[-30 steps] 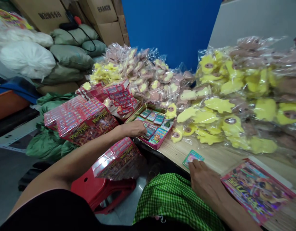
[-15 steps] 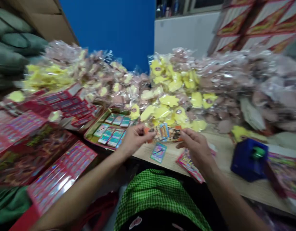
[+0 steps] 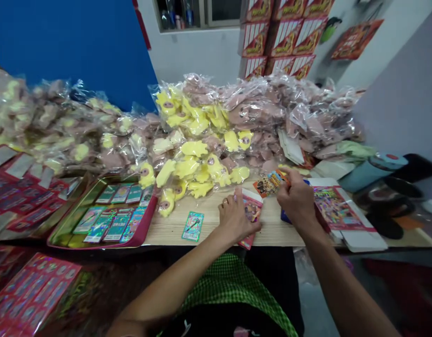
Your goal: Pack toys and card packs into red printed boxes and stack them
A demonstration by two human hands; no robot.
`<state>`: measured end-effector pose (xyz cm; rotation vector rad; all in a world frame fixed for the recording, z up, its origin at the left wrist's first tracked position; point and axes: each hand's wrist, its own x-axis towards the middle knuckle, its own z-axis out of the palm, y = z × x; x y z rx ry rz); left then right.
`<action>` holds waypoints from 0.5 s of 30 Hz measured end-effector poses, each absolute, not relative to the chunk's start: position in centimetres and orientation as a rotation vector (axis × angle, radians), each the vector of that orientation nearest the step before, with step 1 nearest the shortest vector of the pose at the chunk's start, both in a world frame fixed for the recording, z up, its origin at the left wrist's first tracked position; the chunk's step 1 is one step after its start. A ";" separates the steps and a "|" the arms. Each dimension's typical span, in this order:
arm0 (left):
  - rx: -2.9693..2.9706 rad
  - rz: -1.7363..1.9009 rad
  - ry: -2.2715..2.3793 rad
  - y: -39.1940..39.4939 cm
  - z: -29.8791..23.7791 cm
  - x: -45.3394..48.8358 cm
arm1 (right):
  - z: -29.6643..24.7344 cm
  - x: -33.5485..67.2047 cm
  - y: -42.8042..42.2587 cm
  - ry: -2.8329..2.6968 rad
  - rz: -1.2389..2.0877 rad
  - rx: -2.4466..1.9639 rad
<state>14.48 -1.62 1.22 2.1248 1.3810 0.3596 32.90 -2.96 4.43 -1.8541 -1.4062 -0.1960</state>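
Over the red box [image 3: 252, 208] on the bench [image 3: 216, 235], the left hand [image 3: 238, 217] is laid with thumb and fingers spread apart across its sides; whether the box is gripped or only pressed down cannot be told. Its long axis is pointed away from the person, leaning slightly right at the far end, and its near end is set at the bench's front edge. To the right of the red box, the right hand [image 3: 292, 191] is closed in a pinch on the right end of an orange card [image 3: 269, 184] (perhaps more than one, as the layers cannot be counted). The orange card is held just beside the far right corner of the box, its long axis turned more across the bench than the box's. By the left hand, the box is already covered; from the right hand, the box lies leftward and a little nearer the person. Left of the red box, a loose green-edged card [image 3: 193, 226] is seen lying flat, and farther left a tin [image 3: 148, 224] is filled with cards [image 3: 119, 224].
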 end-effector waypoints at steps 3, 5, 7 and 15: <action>2.208 0.543 1.317 -2.1 0.3 14.4 | 4.3 32.4 -3.0 -1.327 -0.192 -1.865; 2.277 0.814 1.194 -2.2 -0.1 13.6 | 4.7 31.4 -3.3 -1.401 -0.136 -1.731; 2.329 1.091 1.104 -2.2 -0.4 12.7 | 5.5 30.3 -3.7 -1.566 -0.120 -1.533; 2.418 1.566 1.002 -2.2 -0.9 10.4 | 9.9 28.5 -3.8 -1.728 -0.493 -1.292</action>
